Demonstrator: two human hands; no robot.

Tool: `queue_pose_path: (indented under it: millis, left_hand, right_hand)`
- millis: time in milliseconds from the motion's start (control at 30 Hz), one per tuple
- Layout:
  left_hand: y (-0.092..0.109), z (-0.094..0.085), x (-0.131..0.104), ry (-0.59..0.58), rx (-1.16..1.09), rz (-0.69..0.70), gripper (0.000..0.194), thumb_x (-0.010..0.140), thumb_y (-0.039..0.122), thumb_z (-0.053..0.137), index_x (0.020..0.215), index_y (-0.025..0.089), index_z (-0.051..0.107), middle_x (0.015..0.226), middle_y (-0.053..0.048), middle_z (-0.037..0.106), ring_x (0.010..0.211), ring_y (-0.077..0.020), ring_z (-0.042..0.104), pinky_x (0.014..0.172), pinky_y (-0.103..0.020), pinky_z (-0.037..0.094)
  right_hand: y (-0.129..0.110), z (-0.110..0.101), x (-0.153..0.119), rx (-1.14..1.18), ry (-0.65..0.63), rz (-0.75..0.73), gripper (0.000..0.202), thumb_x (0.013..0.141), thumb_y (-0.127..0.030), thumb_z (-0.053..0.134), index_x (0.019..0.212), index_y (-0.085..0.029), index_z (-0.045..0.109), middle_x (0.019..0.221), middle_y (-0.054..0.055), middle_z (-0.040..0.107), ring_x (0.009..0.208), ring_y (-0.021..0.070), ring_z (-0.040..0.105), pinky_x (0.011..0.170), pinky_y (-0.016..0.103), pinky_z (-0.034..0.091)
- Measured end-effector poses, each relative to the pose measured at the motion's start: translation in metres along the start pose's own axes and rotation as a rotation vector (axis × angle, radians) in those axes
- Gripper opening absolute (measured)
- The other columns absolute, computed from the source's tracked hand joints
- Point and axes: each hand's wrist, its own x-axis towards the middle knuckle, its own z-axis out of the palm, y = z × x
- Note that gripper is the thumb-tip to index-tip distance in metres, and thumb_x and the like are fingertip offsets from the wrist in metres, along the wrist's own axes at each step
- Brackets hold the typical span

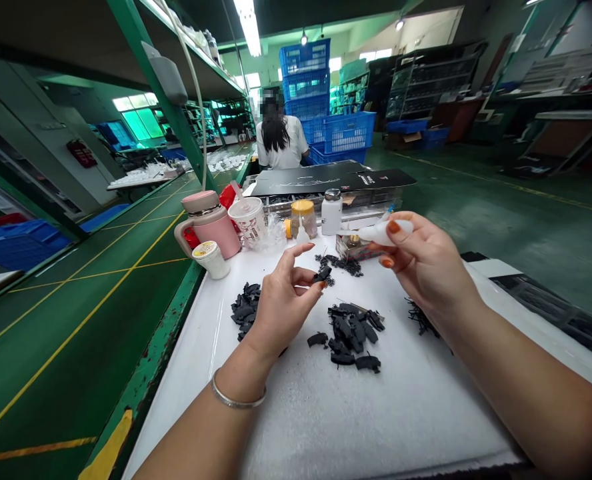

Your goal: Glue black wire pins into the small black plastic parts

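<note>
Between the thumb and fingers of my left hand [281, 303] is a small curved black plastic part [322, 274]. My right hand [436, 267] grips a white squeeze bottle [400, 231], tilted so its narrow nozzle points left, above and apart from the black part. Below the hands, a heap of similar black plastic parts [349, 330] lies on the white tabletop [336, 413]. Another black heap [245, 308] sits left of my left wrist, partly hidden by it. Tiny dark pieces [345, 265] are scattered just behind my left fingertips.
Along the table's far side stand a pink thermos mug [213, 223], a drink cup [247, 219], a small lidded tub [211, 260], a yellow-lidded jar [303, 217] and a white bottle [332, 212]. Thin black strips [420, 319] lie beside my right forearm. A co-worker [282, 137] sits beyond.
</note>
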Motion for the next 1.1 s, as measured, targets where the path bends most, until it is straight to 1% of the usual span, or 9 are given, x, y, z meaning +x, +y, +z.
queue_pose_path:
  millis: [133, 267, 367, 500, 633, 700, 800, 900, 1100]
  left_hand:
    - [0.0, 0.001, -0.001, 0.02, -0.062, 0.005, 0.058, 0.076, 0.017, 0.063, 0.13, 0.025, 0.043, 0.086, -0.002, 0.069, 0.077, -0.015, 0.065, 0.075, -0.026, 0.052]
    - [-0.001, -0.001, -0.003, 0.032, 0.097, 0.112, 0.061, 0.078, 0.016, 0.062, 0.134, 0.027, 0.042, 0.092, -0.001, 0.071, 0.083, -0.0164, 0.066, 0.08, -0.028, 0.051]
    - [-0.003, -0.003, -0.004, 0.006, 0.304, 0.245, 0.061, 0.08, 0.013, 0.059, 0.137, 0.029, 0.04, 0.097, 0.0, 0.071, 0.084, -0.0162, 0.067, 0.083, -0.029, 0.051]
    - [-0.005, -0.003, -0.004, -0.029, 0.41, 0.296, 0.06, 0.08, 0.008, 0.056, 0.134, 0.031, 0.042, 0.106, 0.001, 0.069, 0.093, -0.0165, 0.065, 0.086, -0.031, 0.051]
    - [-0.005, 0.0, 0.0, 0.008, 0.033, 0.072, 0.057, 0.079, 0.013, 0.061, 0.132, 0.025, 0.044, 0.111, -0.006, 0.065, 0.103, -0.0191, 0.061, 0.079, -0.028, 0.054]
    - [-0.004, 0.003, 0.002, -0.029, -0.202, -0.101, 0.051, 0.078, 0.02, 0.064, 0.126, 0.018, 0.048, 0.102, -0.009, 0.067, 0.095, -0.0199, 0.063, 0.072, -0.028, 0.056]
    - [-0.003, 0.005, 0.003, -0.104, -0.367, -0.265, 0.04, 0.074, 0.029, 0.069, 0.108, 0.011, 0.058, 0.09, -0.01, 0.068, 0.083, -0.0187, 0.065, 0.065, -0.026, 0.055]
    - [-0.003, 0.006, 0.002, -0.098, -0.382, -0.281, 0.033, 0.07, 0.031, 0.073, 0.093, 0.009, 0.063, 0.083, -0.009, 0.068, 0.078, -0.0168, 0.064, 0.064, -0.024, 0.053]
    - [-0.001, 0.003, 0.003, -0.076, -0.379, -0.281, 0.027, 0.069, 0.027, 0.073, 0.087, 0.009, 0.067, 0.082, -0.009, 0.069, 0.076, -0.0148, 0.063, 0.065, -0.022, 0.052]
  right_hand:
    - [0.01, 0.007, -0.003, 0.125, -0.126, 0.327, 0.037, 0.062, -0.014, 0.076, 0.088, -0.021, 0.052, 0.082, -0.001, 0.058, 0.067, 0.0095, 0.055, 0.05, 0.017, 0.042]
    - [0.024, 0.016, -0.011, 0.101, -0.353, 0.514, 0.026, 0.076, -0.035, 0.069, 0.081, -0.017, 0.05, 0.067, -0.002, 0.051, 0.051, 0.0054, 0.042, 0.04, 0.014, 0.028]
    - [0.03, 0.019, -0.015, 0.066, -0.439, 0.498, 0.028, 0.077, -0.038, 0.067, 0.081, -0.016, 0.05, 0.068, 0.001, 0.056, 0.051, 0.006, 0.043, 0.039, 0.014, 0.024]
    - [0.031, 0.02, -0.017, 0.069, -0.426, 0.474, 0.029, 0.069, -0.024, 0.075, 0.078, -0.016, 0.049, 0.067, -0.002, 0.054, 0.056, 0.006, 0.047, 0.045, 0.014, 0.032]
    - [0.032, 0.021, -0.017, 0.071, -0.323, 0.418, 0.032, 0.068, -0.021, 0.076, 0.093, -0.017, 0.056, 0.068, -0.003, 0.056, 0.056, 0.0063, 0.05, 0.05, 0.016, 0.039]
    - [0.034, 0.022, -0.017, 0.068, -0.247, 0.376, 0.037, 0.068, -0.021, 0.076, 0.1, -0.016, 0.058, 0.071, -0.001, 0.059, 0.058, 0.0068, 0.052, 0.052, 0.017, 0.042]
    - [0.036, 0.024, -0.016, 0.068, -0.181, 0.325, 0.035, 0.065, -0.023, 0.078, 0.093, -0.014, 0.06, 0.073, 0.001, 0.062, 0.063, 0.0095, 0.057, 0.055, 0.019, 0.045]
    - [0.038, 0.026, -0.017, 0.036, -0.172, 0.294, 0.035, 0.061, -0.026, 0.081, 0.085, -0.013, 0.059, 0.069, 0.001, 0.062, 0.061, 0.0116, 0.059, 0.055, 0.022, 0.047]
    - [0.036, 0.023, -0.019, -0.18, -0.226, 0.132, 0.029, 0.067, -0.034, 0.077, 0.08, -0.013, 0.061, 0.063, 0.0, 0.06, 0.057, 0.0106, 0.055, 0.052, 0.021, 0.045]
